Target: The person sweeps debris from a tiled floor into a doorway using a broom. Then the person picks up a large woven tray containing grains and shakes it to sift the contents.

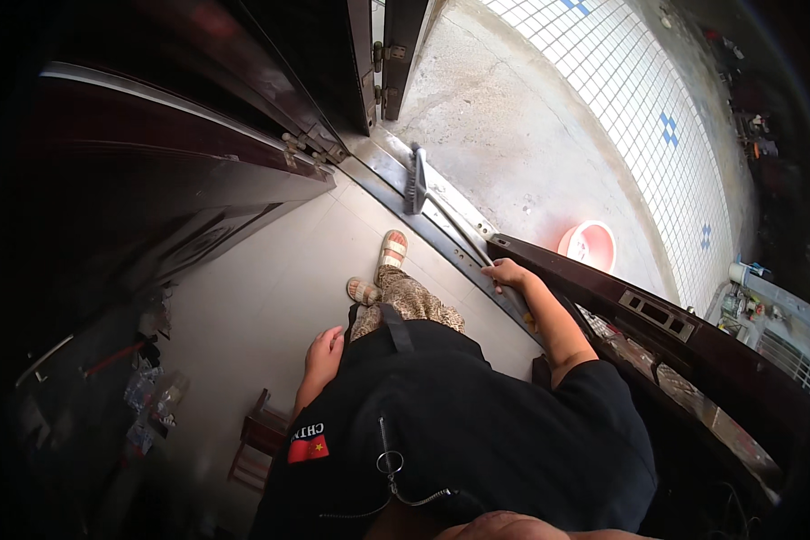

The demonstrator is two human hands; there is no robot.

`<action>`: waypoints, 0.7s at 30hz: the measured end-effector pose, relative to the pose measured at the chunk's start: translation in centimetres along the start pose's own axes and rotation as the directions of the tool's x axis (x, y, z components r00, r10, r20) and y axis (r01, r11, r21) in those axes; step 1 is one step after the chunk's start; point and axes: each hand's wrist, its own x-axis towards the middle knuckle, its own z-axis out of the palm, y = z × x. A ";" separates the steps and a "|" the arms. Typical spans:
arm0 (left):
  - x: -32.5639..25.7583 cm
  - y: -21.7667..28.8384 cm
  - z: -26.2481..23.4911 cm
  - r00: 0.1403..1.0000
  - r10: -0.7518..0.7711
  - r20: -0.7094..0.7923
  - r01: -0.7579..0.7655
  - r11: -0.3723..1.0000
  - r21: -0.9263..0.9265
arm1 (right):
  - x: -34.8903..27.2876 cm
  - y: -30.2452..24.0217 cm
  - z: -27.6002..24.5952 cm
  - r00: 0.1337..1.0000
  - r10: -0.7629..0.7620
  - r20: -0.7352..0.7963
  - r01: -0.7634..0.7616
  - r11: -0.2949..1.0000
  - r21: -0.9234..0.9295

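Note:
In my right hand [505, 273] is the long thin handle of a broom [454, 219], with the fingers closed round it. The dark bristles and grey head of the broom lie over the metal door sill [382, 187], at its far left part. My left hand [325, 346] hangs beside my hip, holding nothing visible, its fingers loosely bent. Both my sandalled feet stand on the pale tiled floor [279, 256], just inside the sill.
Dark door leaves stand on the left [198, 171] and right [621, 297] of the doorway. Outside, a pink basin [610, 241] sits on grey concrete [513, 117]. A small wooden stool [263, 432] is behind my left side, and several bagged items [148, 396] lie at the far left.

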 end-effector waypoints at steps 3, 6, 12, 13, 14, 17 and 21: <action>-1.2 0.0 0.0 0.999 0.019 0.048 -0.023 0.997 0.079 | 1.6 1.3 2.0 0.991 0.136 0.005 -0.133 0.979 -0.154; -3.1 -1.4 -0.2 0.999 0.020 0.033 -0.022 0.998 0.066 | 3.4 3.0 1.3 0.964 0.185 -0.191 -0.245 0.896 -0.370; -5.3 -5.8 0.8 0.999 -0.017 0.048 0.010 0.991 0.131 | 3.3 2.7 -0.3 0.898 0.051 -0.437 -0.158 0.965 -0.210; -5.4 -6.2 1.3 0.999 -0.019 0.041 0.013 0.993 0.121 | 4.3 4.0 -1.7 0.930 0.048 -0.363 -0.085 0.993 -0.087; -5.5 -6.3 1.5 0.999 -0.024 0.033 0.020 0.993 0.115 | 3.2 3.6 -2.3 0.952 0.033 -0.303 -0.030 0.999 0.015; -5.7 -5.1 1.6 0.999 -0.039 0.025 0.035 0.991 0.127 | -1.1 -0.9 -3.2 0.986 0.010 -0.165 0.019 0.984 0.177; -4.8 -3.6 2.3 0.999 -0.039 0.009 0.038 0.994 0.103 | 2.0 -5.3 -3.5 0.998 -0.054 -0.024 0.059 0.929 0.365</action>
